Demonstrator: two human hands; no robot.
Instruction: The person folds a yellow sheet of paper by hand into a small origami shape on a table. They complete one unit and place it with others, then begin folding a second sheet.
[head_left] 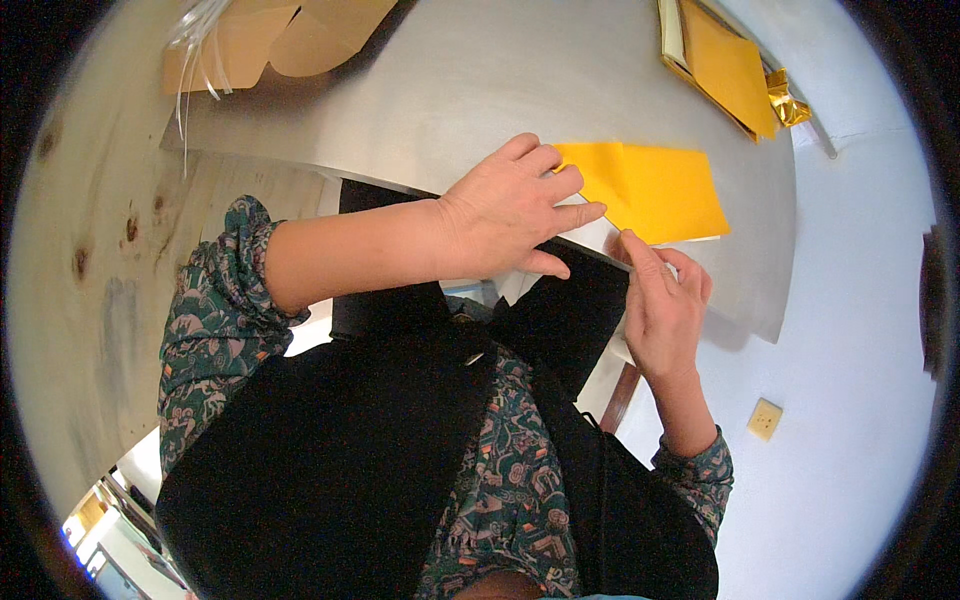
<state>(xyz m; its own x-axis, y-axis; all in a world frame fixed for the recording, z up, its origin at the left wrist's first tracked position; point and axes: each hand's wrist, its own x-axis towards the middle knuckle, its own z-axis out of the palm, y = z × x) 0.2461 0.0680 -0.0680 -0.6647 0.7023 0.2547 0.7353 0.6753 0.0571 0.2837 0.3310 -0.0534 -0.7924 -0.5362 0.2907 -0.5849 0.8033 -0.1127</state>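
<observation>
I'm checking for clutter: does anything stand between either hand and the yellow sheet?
Nothing visible does: the left hand meets the yellow sheet at its left end, the right hand at its near edge.

Head view: left fisheye, worn on the head, facing down
Black garment: nearest, lower frame
Left hand, right hand: farther out, mid-frame
Grey table: beyond, upper frame

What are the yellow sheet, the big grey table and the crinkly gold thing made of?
Bright yellow rectangular sheet: probably matte paper, since it looks thin and softly creased.
Wide grey tabletop: perhaps satin metal, because it gives a blurry sheen.
Small crinkled gold piece: maybe glossy foil or plastic film; its creases flash brightly.
</observation>
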